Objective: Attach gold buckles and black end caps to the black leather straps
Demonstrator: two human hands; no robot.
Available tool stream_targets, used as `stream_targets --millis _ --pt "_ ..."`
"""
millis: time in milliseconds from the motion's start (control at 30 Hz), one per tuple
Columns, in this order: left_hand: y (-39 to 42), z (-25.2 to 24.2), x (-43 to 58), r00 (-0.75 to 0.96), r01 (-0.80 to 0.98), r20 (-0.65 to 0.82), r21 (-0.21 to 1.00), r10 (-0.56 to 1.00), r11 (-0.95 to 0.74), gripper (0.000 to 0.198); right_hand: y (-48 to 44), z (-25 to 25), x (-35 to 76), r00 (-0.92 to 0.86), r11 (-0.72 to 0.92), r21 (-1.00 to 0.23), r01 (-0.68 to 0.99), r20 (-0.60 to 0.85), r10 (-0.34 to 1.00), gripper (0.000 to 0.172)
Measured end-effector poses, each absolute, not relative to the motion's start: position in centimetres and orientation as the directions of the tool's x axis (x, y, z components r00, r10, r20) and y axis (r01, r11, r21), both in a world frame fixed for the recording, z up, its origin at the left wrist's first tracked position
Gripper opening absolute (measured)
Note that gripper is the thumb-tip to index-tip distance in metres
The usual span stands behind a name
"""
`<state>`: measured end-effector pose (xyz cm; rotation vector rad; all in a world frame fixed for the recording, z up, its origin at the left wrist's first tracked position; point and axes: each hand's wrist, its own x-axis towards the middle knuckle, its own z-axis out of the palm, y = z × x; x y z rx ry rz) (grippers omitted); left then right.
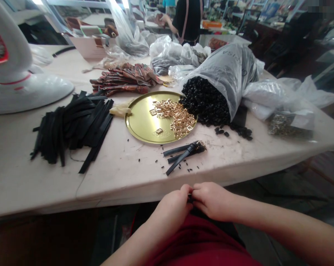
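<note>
My left hand (174, 206) and my right hand (209, 199) meet in front of the table's near edge, above my lap. Both are closed, thumbs and fingers pinched together around a small black piece (190, 198). Most of that piece is hidden by the fingers, so its kind is unclear. Just beyond them on the table lie finished black straps (180, 155) with gold buckles at one end. Behind these sits a round gold tray (139, 122) carrying a heap of gold buckles (180, 117). A pile of loose black strips (72, 127) lies to the left.
A plastic bag (225, 70) spills small black loops (207, 101) at the right. Farther right is a clear bag of metal parts (290, 123). Brown patterned strips (125, 79) lie behind the tray. A white machine base (30, 90) stands far left. Another person (187, 20) is at the back.
</note>
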<state>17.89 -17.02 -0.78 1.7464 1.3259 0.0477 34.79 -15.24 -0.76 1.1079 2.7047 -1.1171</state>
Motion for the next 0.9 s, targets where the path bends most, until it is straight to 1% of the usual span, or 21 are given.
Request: stream_targets --millis 67,167,267,333,400,467,533,600,667,767,900 --pt "-16.7 -0.6 17.5 0.432 0.706 -0.46 0.708 0.775 0.027 0.032 -14.9 -1.0 35.0 -0.748 0.464 -0.64 0.613 -0.282 0.6 0.019" --pt "-16.1 0.0 16.3 0.48 0.625 -0.486 0.774 0.731 0.104 0.024 -14.4 -1.1 35.4 -0.73 0.391 -0.674 0.627 -0.335 0.596 0.021" --pt "-15.6 -0.3 15.7 0.491 0.54 -0.572 0.792 0.657 0.286 0.02 -13.9 -0.9 35.7 -0.713 0.32 -0.694 0.645 -0.398 0.577 0.023" --pt "-15.5 -0.9 15.8 0.487 0.455 -0.603 0.793 0.632 0.406 0.019 -13.6 -0.8 35.8 -0.713 0.28 -0.719 0.636 -0.409 0.569 0.022" --pt "-15.6 -1.6 16.1 0.478 0.414 -0.608 0.792 0.634 0.448 0.019 -13.4 -0.7 35.9 -0.718 0.274 -0.728 0.628 -0.407 0.565 0.023" --pt "-15.8 -2.0 16.4 0.458 0.446 -0.593 0.797 0.662 0.406 0.019 -13.3 -0.7 35.8 -0.726 0.314 -0.703 0.638 -0.413 0.551 0.025" --pt "-16.0 -2.3 16.7 0.442 0.512 -0.565 0.796 0.697 0.321 0.019 -13.4 -0.9 35.5 -0.733 0.377 -0.655 0.654 -0.425 0.532 0.025" --pt "-16.2 -2.5 17.0 0.422 0.585 -0.545 0.774 0.724 0.243 0.018 -13.6 -1.2 35.2 -0.729 0.43 -0.602 0.673 -0.439 0.526 0.026" --pt "-16.4 -2.8 17.1 0.4 0.642 -0.534 0.743 0.744 0.188 0.018 -13.8 -1.8 34.9 -0.714 0.442 -0.571 0.692 -0.451 0.536 0.025" --pt "-16.4 -3.0 17.1 0.39 0.683 -0.514 0.718 0.764 0.134 0.019 -13.9 -2.6 34.8 -0.68 0.348 -0.611 0.711 -0.471 0.562 0.024" --pt "-16.1 -2.5 16.5 0.453 0.621 -0.481 0.774 0.75 0.121 0.022 -13.8 -2.6 35.3 -0.65 0.172 -0.711 0.681 -0.481 0.588 0.021"
